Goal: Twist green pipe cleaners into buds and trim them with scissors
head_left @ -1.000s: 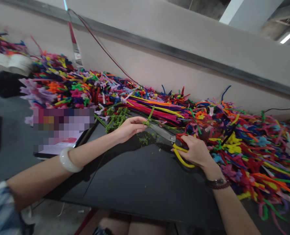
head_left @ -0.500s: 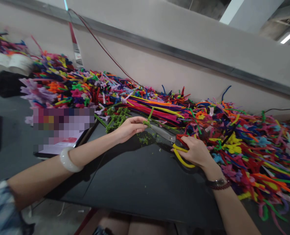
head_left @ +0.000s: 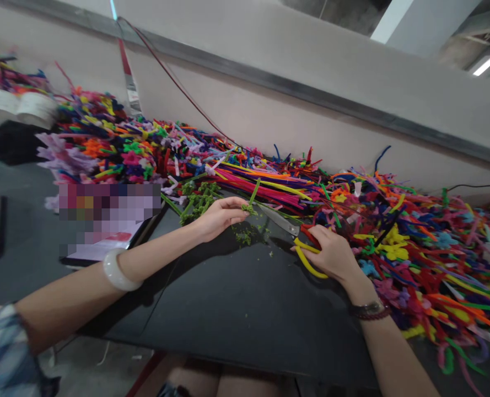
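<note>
The left hand (head_left: 222, 218) is closed narrow, with the fingertips and thumb pinched on a short green pipe-cleaner stem (head_left: 253, 192). The stem is held tilted upward, and a small green knot is seen at the fingertips. The right hand (head_left: 331, 256) is closed around the yellow handles of a pair of scissors (head_left: 280, 220). The blades are directed toward the left hand, appear closed, and end just beside the green stem.

Both hands are positioned above a black worktop (head_left: 228, 320). Green fuzz clippings (head_left: 243, 237) are scattered on it, below and just forward of the left hand. A bundle of knotted green pipe-cleaner pieces (head_left: 197, 201) is placed just beyond the left hand. A large heap of multicoloured pipe cleaners and twisted flower shapes (head_left: 410, 237) is spread along the far side of the worktop, against a pale wall (head_left: 269, 116). A red cable (head_left: 174, 82) is run down that wall.

A white bangle (head_left: 114, 271) is worn on the left wrist, and a dark wristwatch (head_left: 371, 309) on the right wrist. A sheet of paper (head_left: 104, 248) lies beyond the left forearm, partly hidden by a pixelated patch.
</note>
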Tool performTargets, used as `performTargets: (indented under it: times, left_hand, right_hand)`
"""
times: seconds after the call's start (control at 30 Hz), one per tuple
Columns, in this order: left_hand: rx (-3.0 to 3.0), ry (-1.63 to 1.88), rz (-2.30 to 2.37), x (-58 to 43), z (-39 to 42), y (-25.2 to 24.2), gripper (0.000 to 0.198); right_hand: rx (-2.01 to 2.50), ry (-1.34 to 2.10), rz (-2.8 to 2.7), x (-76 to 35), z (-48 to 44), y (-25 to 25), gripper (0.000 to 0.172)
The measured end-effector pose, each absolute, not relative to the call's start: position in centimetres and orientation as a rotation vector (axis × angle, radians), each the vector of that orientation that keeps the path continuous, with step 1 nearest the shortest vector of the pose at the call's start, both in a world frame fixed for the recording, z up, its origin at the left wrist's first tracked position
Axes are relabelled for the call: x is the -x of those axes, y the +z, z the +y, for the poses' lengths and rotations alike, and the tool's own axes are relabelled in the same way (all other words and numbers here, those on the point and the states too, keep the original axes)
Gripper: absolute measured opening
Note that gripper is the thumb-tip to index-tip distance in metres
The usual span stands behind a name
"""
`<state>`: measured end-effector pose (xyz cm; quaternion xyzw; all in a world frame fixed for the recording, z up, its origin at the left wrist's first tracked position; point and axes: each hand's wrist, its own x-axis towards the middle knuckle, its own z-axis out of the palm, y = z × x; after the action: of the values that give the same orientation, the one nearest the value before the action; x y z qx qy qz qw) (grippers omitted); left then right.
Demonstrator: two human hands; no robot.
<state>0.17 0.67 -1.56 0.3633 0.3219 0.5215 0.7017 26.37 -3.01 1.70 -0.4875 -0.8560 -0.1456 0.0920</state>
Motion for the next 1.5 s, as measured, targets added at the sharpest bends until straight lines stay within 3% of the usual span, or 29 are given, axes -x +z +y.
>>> performTargets:
  times: [0.33,1.13,1.5]
  left_hand:
    - [-0.819,1.174,0.722,-0.18,0.61,-1.4,0.014]
    - [-0.79,1.171,0.703,-0.19,0.69,-1.48,0.015]
    - [-0.787,1.143,0.63,0.08,0.8,-1.52,0.027]
  right_hand:
    - [1.477,-0.372,-2.568,-26.48,-2.95,1.77,0.046]
    - [1.281,-0.366,-2.614,-26.42,-3.02,1.79,0.037]
    - [1.525,-0.51,-2.437,-26.56,-2.52,1.29,0.044]
